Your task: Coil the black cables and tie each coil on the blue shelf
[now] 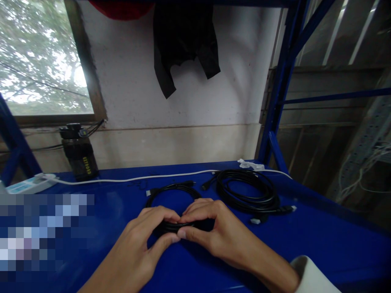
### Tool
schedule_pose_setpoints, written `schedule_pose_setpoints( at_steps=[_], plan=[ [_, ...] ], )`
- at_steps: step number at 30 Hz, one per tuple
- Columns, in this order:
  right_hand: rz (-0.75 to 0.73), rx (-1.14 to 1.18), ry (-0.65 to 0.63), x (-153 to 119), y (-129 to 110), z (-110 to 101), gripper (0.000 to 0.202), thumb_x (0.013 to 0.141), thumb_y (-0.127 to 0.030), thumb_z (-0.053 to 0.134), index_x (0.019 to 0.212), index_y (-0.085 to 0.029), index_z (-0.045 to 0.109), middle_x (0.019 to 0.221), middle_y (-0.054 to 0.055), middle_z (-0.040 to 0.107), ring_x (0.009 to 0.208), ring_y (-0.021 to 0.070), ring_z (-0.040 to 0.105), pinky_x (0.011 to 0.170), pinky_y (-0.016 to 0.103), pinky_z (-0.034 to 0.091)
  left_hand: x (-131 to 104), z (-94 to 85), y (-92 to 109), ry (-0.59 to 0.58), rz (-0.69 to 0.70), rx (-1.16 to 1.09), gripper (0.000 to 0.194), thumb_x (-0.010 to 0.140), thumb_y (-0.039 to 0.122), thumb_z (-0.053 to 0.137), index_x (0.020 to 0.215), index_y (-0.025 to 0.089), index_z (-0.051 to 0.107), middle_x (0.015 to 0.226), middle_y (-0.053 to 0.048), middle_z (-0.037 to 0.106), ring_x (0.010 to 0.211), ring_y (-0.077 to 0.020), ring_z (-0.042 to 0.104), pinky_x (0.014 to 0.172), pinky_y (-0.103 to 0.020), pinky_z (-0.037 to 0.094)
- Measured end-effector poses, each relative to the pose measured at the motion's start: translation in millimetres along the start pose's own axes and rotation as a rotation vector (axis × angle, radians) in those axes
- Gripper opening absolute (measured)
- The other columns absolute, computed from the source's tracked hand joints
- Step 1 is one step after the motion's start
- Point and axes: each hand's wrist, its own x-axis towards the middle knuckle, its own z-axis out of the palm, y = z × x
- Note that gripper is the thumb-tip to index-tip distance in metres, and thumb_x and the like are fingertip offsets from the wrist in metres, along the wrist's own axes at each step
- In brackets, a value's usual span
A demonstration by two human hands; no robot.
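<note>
A coil of thin black cable point(175, 186) lies on the blue tabletop in front of me, its two plug ends at the far side of the loop. My left hand point(145, 236) pinches the near side of this coil between thumb and fingers. Right beside it, my right hand point(210, 228) grips the same strands, and the two thumbs nearly touch. Part of the coil is hidden behind the fingers. To the right, close to my right hand, rests a thicker coil of black cable point(244, 207) with several connectors sticking out.
A dark water bottle point(80, 156) and a white power strip point(32, 184) stand at the back left. A white cord point(134, 178) runs along the rear of the blue table point(305, 244). Crumpled clear plastic point(250, 164) lies at the back right, near a blue metal post point(276, 89).
</note>
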Motion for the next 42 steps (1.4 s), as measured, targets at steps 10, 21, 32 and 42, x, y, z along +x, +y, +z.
schedule_pose_setpoints(
  at_steps=[10, 21, 32, 42],
  plan=[
    [0.048, -0.009, -0.051, 0, -6, -1, 0.024, 0.091, -0.018, 0.079, 0.112, -0.029, 0.085, 0.102, 0.004, 0.083, 0.095, 0.0210, 0.074, 0.087, 0.033, 0.054, 1, -0.6, 2, -0.010, -0.027, -0.040, 0.020, 0.096, 0.028, 0.070, 0.114, 0.038, 0.071, 0.113, 0.004, 0.077, 0.110, -0.0228, 0.071, 0.099, -0.037, 0.054],
    [0.052, -0.078, -0.006, -4, -1, 1, 0.024, 0.093, -0.019, 0.075, 0.116, -0.026, 0.080, 0.108, 0.004, 0.081, 0.101, 0.0228, 0.073, 0.092, 0.036, 0.053, 2, 0.1, -3, 0.024, -0.016, -0.031, 0.021, 0.096, 0.026, 0.071, 0.114, 0.036, 0.071, 0.113, 0.003, 0.077, 0.109, -0.0230, 0.071, 0.099, -0.037, 0.053],
    [0.010, -0.170, 0.039, -2, -3, 1, 0.007, 0.093, -0.024, 0.079, 0.100, -0.022, 0.077, 0.100, 0.002, 0.076, 0.100, 0.0210, 0.068, 0.093, 0.036, 0.046, 5, -2.9, 1, -0.023, 0.105, -0.033, 0.024, 0.104, 0.028, 0.063, 0.123, 0.039, 0.072, 0.114, 0.003, 0.075, 0.108, -0.0203, 0.069, 0.097, -0.034, 0.052],
    [-0.039, -0.219, -0.051, -10, 1, 0, 0.009, 0.099, -0.018, 0.068, 0.107, -0.022, 0.068, 0.105, 0.003, 0.069, 0.103, 0.0207, 0.061, 0.096, 0.036, 0.044, 3, 1.7, 4, -0.015, 0.100, -0.054, 0.016, 0.100, 0.026, 0.068, 0.112, 0.034, 0.076, 0.108, 0.000, 0.077, 0.103, -0.0219, 0.070, 0.094, -0.035, 0.053]
  ],
)
